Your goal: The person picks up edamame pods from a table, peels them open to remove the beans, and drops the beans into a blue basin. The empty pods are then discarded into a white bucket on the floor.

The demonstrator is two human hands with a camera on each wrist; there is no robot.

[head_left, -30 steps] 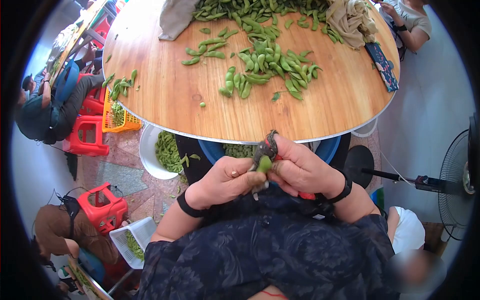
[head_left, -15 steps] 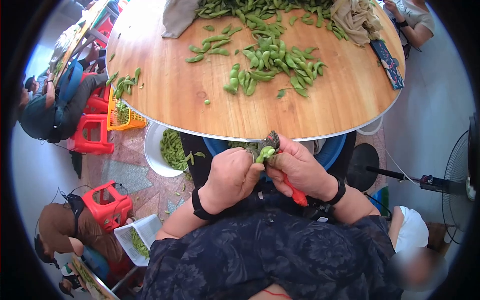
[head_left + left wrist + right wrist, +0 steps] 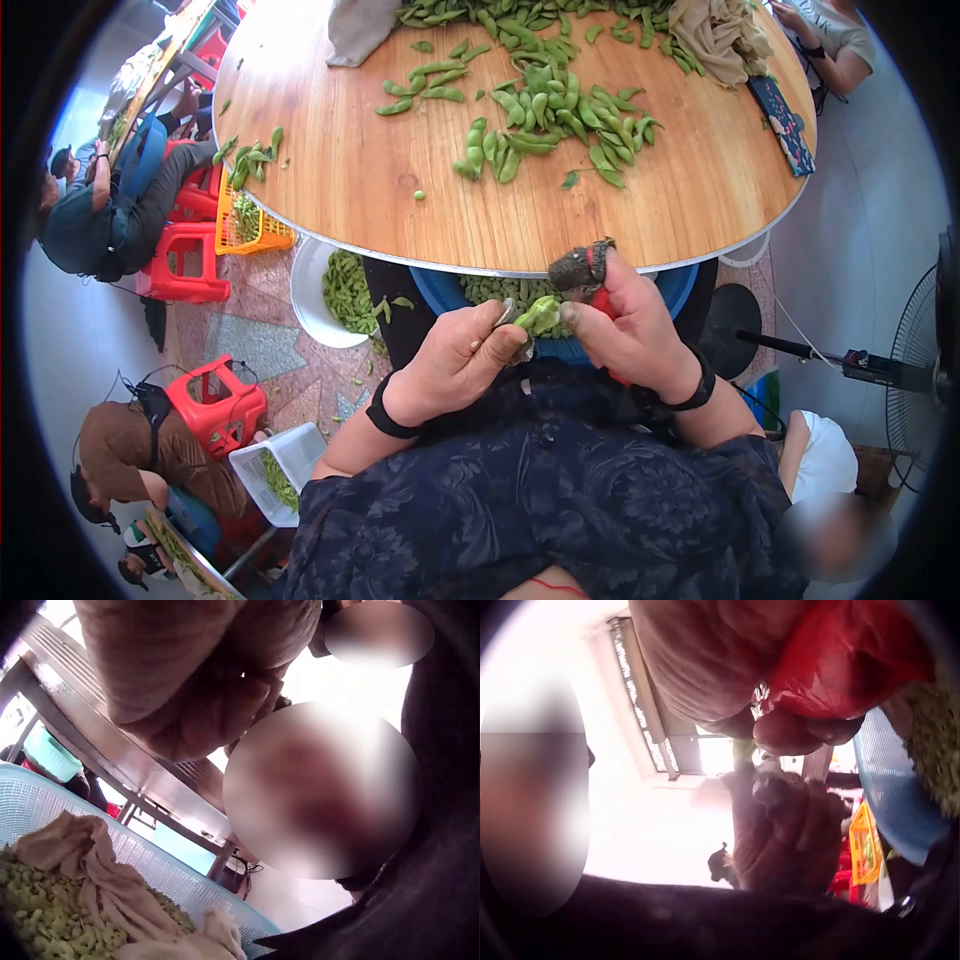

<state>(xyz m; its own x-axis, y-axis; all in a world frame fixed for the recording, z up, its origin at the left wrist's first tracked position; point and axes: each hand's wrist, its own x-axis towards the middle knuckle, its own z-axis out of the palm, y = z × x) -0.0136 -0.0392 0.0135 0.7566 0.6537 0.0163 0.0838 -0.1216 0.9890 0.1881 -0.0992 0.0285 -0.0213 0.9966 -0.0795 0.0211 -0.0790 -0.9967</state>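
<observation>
Just past the near table edge, my left hand [image 3: 450, 355] pinches a green soybean pod [image 3: 541, 316] between thumb and fingers. A pale grey wrapping [image 3: 771, 784] shows at its fingertips in the right wrist view. My right hand [image 3: 640, 330] meets the other end of the pod, its thumb tip touching there. A dark, worn finger cover [image 3: 578, 268] sits on the right index finger, raised from the pod. The right hand's other fingers curl round a red object [image 3: 847, 664], whose kind I cannot tell. In the left wrist view the pod is hidden.
A round wooden table [image 3: 330, 180] bears pods [image 3: 540, 110], cloths and a patterned case [image 3: 783, 125]. Below its edge is a blue basket [image 3: 435, 293] of shelled beans. A white bucket [image 3: 310, 290] of pods stands left, a fan [image 3: 915, 370] right. Other people sit around.
My right hand has moved right and its covered index finger has lifted off the pod. The pod, earlier tight between both hands, now shows more between them.
</observation>
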